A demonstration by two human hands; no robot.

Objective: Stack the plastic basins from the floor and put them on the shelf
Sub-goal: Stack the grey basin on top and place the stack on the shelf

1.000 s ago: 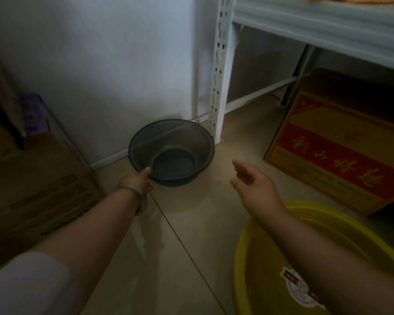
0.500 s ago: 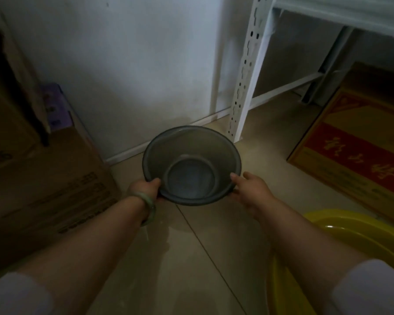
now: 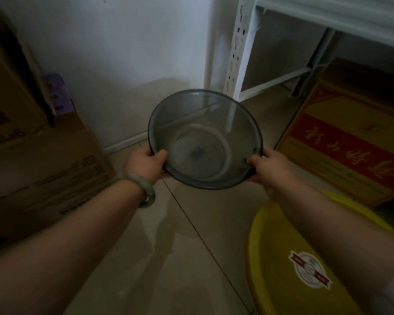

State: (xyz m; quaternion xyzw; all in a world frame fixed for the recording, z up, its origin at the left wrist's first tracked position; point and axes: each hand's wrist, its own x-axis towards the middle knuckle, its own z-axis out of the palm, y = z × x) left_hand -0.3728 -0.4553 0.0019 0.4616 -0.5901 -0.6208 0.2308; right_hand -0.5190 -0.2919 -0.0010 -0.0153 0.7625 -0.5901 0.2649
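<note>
At frame centre, the translucent grey basin [image 3: 205, 138] is gripped at opposite rim edges by the left hand [image 3: 145, 163] and right hand [image 3: 268, 170], fingers closed on the rim, with the yellow basin [image 3: 280, 269] at lower right.

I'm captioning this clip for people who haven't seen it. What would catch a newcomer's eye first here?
First, the see-through grey basin held mid-frame, tilted toward the camera, with the left hand and right hand on opposite sides of its rim. Next, the bright yellow basin at lower right, with a round sticker inside. Then the red-and-yellow carton under the white shelf at right.
</note>
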